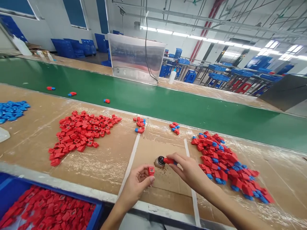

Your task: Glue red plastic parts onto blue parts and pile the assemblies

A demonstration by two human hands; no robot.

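Observation:
Between thumb and fingers, my left hand (137,182) holds a small red plastic piece (151,171) with a square recess facing up. My right hand (185,166) pinches a red-and-blue plastic piece (169,160), its red end at the rim of a small round jar (160,161). Dark, shiny material shows inside the jar, and brown crumbs lie around its base. Fingers hide part of the right-hand piece. To the right lies a heap of red-and-blue pieces (222,163); a heap of plain red pieces (81,131) lies to the left.
Behind the cardboard-covered table (115,169) runs a green conveyor belt (134,95) carrying a few red-and-blue pieces. A blue bin (97,215) of red pieces stands at the lower left. Blue parts (13,110) are piled at the far left. A metal panel (136,59) rises beyond the belt.

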